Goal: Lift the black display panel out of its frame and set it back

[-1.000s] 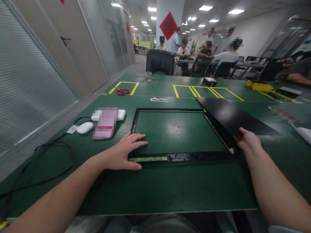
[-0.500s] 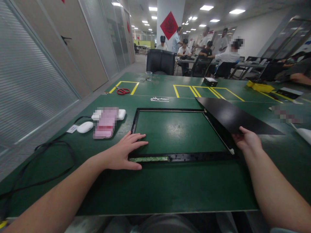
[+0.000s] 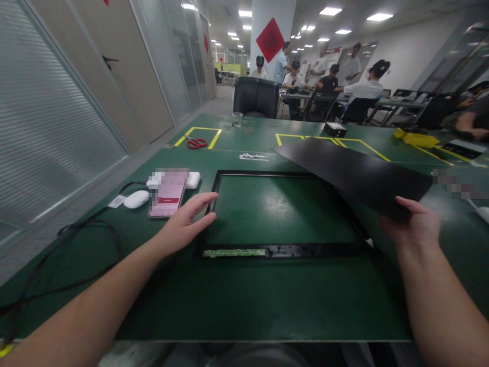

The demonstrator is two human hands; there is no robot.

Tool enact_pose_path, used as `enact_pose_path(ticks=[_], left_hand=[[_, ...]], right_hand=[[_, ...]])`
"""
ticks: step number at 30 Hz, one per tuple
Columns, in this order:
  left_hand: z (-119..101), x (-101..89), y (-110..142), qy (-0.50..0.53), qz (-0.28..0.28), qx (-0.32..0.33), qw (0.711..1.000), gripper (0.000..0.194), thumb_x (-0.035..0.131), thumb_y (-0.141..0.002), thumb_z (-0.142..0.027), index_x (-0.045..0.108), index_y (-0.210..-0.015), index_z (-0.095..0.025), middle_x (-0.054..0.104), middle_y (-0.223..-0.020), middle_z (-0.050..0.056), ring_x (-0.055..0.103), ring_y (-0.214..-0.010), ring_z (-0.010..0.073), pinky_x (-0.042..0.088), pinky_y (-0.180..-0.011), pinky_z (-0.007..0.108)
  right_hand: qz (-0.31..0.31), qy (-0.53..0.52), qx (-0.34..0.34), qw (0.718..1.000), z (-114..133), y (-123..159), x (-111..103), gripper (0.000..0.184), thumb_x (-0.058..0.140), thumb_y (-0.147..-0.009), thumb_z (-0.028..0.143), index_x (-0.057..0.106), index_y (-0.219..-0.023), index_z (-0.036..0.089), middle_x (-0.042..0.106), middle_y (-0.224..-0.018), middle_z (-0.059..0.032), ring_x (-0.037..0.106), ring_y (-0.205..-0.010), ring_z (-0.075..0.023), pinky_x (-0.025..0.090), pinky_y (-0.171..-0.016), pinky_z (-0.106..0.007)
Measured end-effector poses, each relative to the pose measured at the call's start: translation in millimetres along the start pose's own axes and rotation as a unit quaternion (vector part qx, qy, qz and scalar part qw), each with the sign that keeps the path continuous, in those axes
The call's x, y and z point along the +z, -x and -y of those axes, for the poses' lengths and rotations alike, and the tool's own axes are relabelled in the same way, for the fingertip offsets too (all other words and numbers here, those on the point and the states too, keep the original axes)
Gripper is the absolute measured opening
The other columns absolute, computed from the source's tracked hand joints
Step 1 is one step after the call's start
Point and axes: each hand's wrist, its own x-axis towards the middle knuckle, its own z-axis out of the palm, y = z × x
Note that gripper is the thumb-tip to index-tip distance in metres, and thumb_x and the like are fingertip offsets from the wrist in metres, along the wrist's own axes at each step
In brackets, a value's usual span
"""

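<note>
A black rectangular frame, like a monitor bezel, lies flat on the green table. A green circuit board strip sits along the left part of its near side. My right hand grips the near right corner of a thin, dark flat panel, thumb on top and fingers beneath. The panel is tilted above the frame's right side and hides part of it. My left hand is at the frame's left side, fingers apart and holding nothing; whether it touches the frame I cannot tell.
Left of the frame lie a pink-screened phone, a white mouse-shaped object and black cables. Red-handled scissors, small white pieces and a clear cup are farther back. Several people sit and stand beyond the table.
The dark panel has been lifted and shifted left over the frame, my right hand rising with its corner. My left hand has drawn back from the frame's near left corner.
</note>
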Motion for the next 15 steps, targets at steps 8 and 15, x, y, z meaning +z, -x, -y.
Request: enact_pose_path(ticks=[8,15], left_hand=[[-15,5.0,-3,0.368,-0.067,-0.126,0.919,0.072,0.076,-0.091,-0.061,0.067,-0.144,-0.013,0.070,-0.150,0.022,0.063,-0.144,0.0379,0.050,-0.123,0.047],[-28,-1.2,1,0.381,0.004,-0.156,0.911,0.073,0.091,-0.078,-0.040,0.070,-0.144,-0.017,0.084,-0.123,0.015,0.079,-0.119,0.0375,0.068,-0.095,0.041]], right_hand=[[0.041,0.042,0.041,0.997,12,14,-2,0.016,0.062,-0.064,0.014,0.069,-0.075,0.022,0.079,-0.088,-0.0098,0.078,-0.077,-0.0276,0.070,-0.068,-0.046],[0.025,0.143,0.075,0.986,8,31,-2,0.013,0.071,-0.062,0.014,0.070,-0.069,0.025,0.077,-0.074,-0.0066,0.080,-0.080,-0.0329,0.072,-0.084,-0.051]])
